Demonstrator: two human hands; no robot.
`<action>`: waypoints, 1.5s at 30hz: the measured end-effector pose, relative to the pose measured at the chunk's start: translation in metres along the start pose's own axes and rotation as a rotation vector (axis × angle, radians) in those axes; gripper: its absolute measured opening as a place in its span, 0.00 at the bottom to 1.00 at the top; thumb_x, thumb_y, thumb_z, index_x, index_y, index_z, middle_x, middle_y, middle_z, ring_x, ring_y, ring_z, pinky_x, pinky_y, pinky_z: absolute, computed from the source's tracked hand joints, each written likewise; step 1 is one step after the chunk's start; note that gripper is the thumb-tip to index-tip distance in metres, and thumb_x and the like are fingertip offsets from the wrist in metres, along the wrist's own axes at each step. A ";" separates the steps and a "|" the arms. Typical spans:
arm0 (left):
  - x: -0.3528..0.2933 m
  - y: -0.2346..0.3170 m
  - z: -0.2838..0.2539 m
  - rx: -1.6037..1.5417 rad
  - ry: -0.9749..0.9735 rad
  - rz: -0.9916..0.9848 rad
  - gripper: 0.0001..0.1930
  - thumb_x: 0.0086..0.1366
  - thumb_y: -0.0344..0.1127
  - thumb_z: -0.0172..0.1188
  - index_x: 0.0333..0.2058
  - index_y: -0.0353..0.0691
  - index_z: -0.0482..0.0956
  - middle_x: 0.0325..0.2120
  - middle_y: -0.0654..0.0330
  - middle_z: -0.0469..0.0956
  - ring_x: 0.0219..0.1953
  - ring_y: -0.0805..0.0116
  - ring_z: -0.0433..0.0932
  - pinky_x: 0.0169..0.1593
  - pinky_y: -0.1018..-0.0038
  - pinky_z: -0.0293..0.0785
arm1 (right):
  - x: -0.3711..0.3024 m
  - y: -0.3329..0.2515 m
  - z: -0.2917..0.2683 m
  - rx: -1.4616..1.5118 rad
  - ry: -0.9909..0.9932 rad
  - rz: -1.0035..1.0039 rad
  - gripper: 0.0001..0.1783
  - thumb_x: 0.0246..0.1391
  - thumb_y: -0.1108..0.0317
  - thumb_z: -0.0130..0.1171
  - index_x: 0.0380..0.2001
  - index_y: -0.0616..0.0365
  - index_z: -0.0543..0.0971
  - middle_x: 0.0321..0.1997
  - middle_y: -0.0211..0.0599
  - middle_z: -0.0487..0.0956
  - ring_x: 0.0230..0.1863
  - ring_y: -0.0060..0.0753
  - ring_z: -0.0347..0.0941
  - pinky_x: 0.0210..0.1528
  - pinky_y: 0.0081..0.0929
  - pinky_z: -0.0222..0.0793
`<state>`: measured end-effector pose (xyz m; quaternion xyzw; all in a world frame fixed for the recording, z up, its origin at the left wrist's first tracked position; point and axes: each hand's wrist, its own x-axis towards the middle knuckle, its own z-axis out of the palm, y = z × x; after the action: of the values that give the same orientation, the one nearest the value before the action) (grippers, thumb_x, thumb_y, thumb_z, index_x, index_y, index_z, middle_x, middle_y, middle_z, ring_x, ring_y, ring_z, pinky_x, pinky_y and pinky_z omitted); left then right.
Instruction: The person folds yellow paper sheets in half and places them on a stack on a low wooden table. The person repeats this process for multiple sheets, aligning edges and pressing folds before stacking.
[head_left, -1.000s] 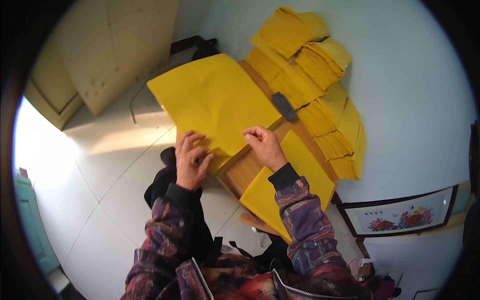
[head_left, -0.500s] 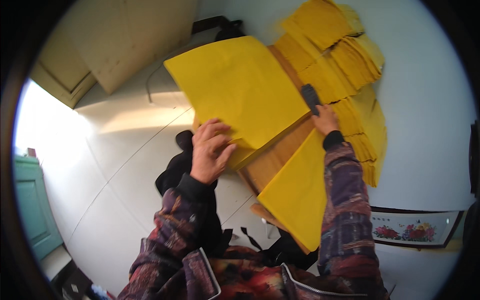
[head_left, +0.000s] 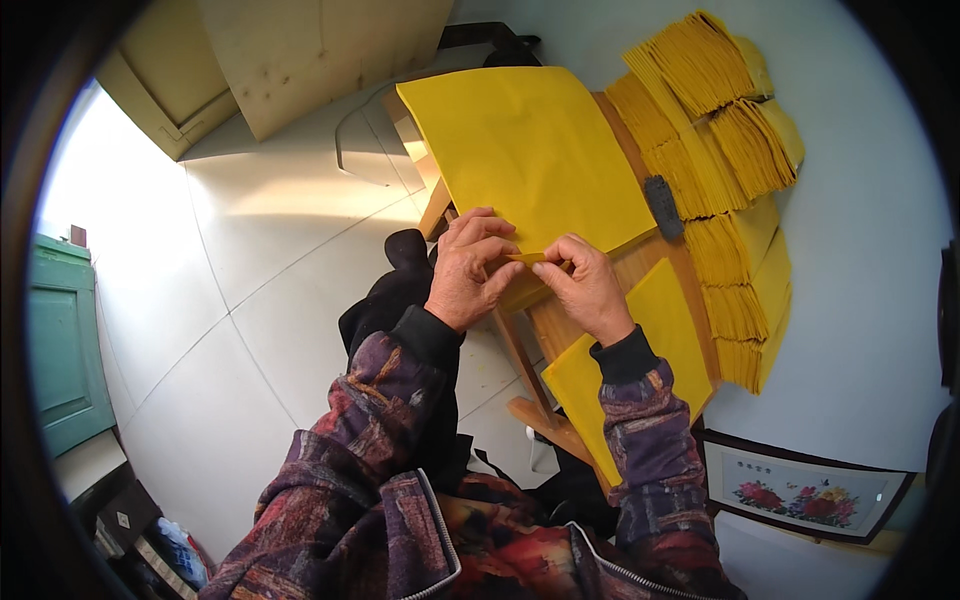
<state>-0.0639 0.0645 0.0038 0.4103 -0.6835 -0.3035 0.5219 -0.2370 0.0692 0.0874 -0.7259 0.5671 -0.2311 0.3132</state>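
A broad stack of yellow paper sheets lies on a wooden table. At its near corner my left hand and my right hand meet, thumbs and fingers pinching a narrow folded edge of the top sheet between them. Under my right forearm rests another yellow paper piece, lying at an angle. A dark grey oblong block sits untouched on the table's right side, beyond my right hand.
Bundles of folded yellow paper line the table's right edge along the wall. A framed flower picture leans at lower right. Wooden boards stand at the far left, and a teal cabinet is at the left rim.
My right hand has let go of the dark grey block and moved left to the sheet's near corner. Both hands now pinch the edge there. The view has shifted slightly.
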 end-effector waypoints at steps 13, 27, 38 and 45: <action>0.002 -0.009 0.001 -0.033 0.027 0.032 0.07 0.49 0.28 0.67 0.28 0.38 0.78 0.39 0.59 0.76 0.53 0.51 0.70 0.55 0.59 0.65 | 0.012 0.008 -0.017 0.238 -0.240 0.152 0.07 0.56 0.70 0.59 0.31 0.65 0.76 0.24 0.23 0.71 0.28 0.14 0.64 0.32 0.18 0.62; 0.003 -0.005 0.000 0.015 0.023 0.027 0.10 0.47 0.29 0.69 0.29 0.38 0.78 0.40 0.58 0.76 0.54 0.51 0.70 0.55 0.59 0.65 | 0.021 0.010 -0.011 0.130 -0.203 0.179 0.09 0.51 0.70 0.64 0.25 0.62 0.74 0.22 0.26 0.71 0.26 0.16 0.64 0.28 0.20 0.62; 0.005 0.002 -0.005 0.001 -0.047 -0.048 0.08 0.47 0.25 0.65 0.28 0.35 0.76 0.42 0.55 0.76 0.56 0.48 0.68 0.59 0.59 0.62 | 0.016 0.148 -0.104 -0.093 0.644 0.285 0.09 0.54 0.72 0.62 0.37 0.63 0.77 0.35 0.31 0.76 0.35 0.25 0.71 0.39 0.23 0.69; 0.005 0.003 -0.005 -0.009 -0.056 -0.080 0.08 0.48 0.25 0.66 0.28 0.36 0.77 0.42 0.56 0.76 0.56 0.47 0.66 0.59 0.58 0.61 | 0.020 0.182 -0.125 -0.777 0.490 0.320 0.08 0.51 0.70 0.63 0.32 0.62 0.76 0.39 0.43 0.74 0.46 0.50 0.69 0.47 0.41 0.67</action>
<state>-0.0608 0.0617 0.0101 0.4262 -0.6795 -0.3385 0.4919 -0.4418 -0.0040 0.0437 -0.6170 0.7730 -0.1153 -0.0924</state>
